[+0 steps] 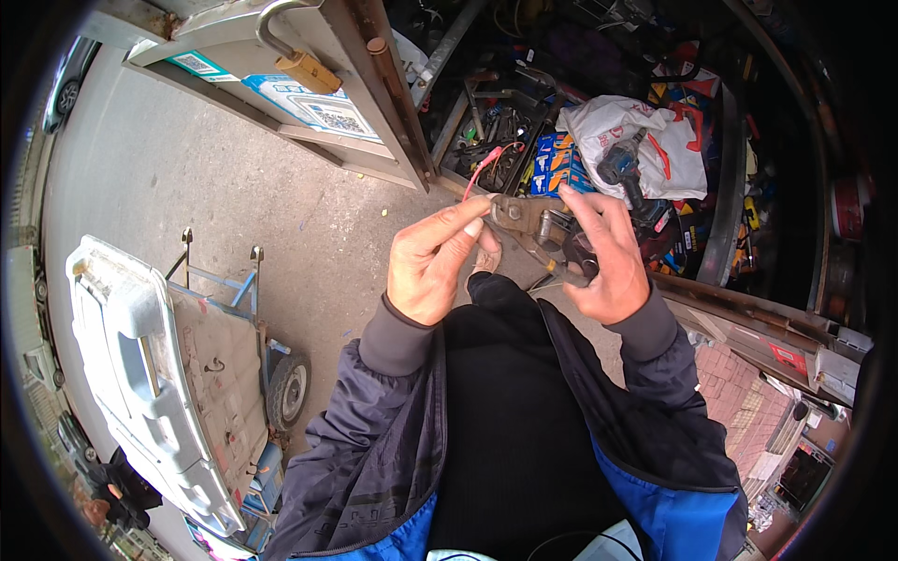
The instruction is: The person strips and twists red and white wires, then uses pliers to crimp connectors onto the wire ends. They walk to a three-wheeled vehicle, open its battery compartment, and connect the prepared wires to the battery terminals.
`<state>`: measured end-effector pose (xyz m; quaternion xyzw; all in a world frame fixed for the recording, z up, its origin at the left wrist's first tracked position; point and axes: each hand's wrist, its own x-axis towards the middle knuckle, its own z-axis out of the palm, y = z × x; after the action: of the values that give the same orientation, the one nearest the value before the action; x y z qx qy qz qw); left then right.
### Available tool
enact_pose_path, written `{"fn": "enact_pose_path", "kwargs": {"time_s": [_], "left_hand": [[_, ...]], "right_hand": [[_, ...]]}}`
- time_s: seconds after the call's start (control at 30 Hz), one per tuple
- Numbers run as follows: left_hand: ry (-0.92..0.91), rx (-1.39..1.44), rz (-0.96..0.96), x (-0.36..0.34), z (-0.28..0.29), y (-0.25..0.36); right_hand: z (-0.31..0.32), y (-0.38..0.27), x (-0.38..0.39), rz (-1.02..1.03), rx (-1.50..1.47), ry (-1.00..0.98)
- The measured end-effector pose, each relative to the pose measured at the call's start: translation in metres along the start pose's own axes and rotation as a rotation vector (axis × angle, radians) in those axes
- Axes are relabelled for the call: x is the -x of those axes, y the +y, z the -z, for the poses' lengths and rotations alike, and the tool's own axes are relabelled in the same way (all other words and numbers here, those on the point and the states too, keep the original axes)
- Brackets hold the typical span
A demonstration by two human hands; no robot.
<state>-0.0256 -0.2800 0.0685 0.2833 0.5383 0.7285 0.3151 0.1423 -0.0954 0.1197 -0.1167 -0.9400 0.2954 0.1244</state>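
My left hand [426, 266] is closed in a pinch, index finger and thumb together at the end of a thin red wire [484, 170]. The wire rises from those fingertips and curves off to the right over the tool tray. In my right hand [613, 252] is a pair of worn metal pliers [535, 217], its fingers and thumb spread around the handles. The plier head points left and meets my left fingertips. Whether the wire's end sits between the jaws is hidden by my fingers.
Ahead is an open cabinet with loose tools, a blue-and-orange box [558, 166], a white plastic bag [599, 131] and a cordless drill [625, 173]. A metal door [309, 89] with a padlock [309, 71] stands ajar at upper left. A silver vehicle panel [140, 365] and a wheel [288, 391] are at left.
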Motion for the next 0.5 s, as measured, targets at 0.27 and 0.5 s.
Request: {"fn": "enact_pose_path", "kwargs": {"time_s": [0.27, 0.5], "left_hand": [[-0.032, -0.026, 0.027, -0.001, 0.003, 0.003], [0.011, -0.018, 0.069, 0.002, 0.0, 0.005]], "right_hand": [[0.004, -0.008, 0.002, -0.258, -0.449, -0.296], [-0.005, -0.009, 0.003, -0.069, 0.072, -0.079]]}}
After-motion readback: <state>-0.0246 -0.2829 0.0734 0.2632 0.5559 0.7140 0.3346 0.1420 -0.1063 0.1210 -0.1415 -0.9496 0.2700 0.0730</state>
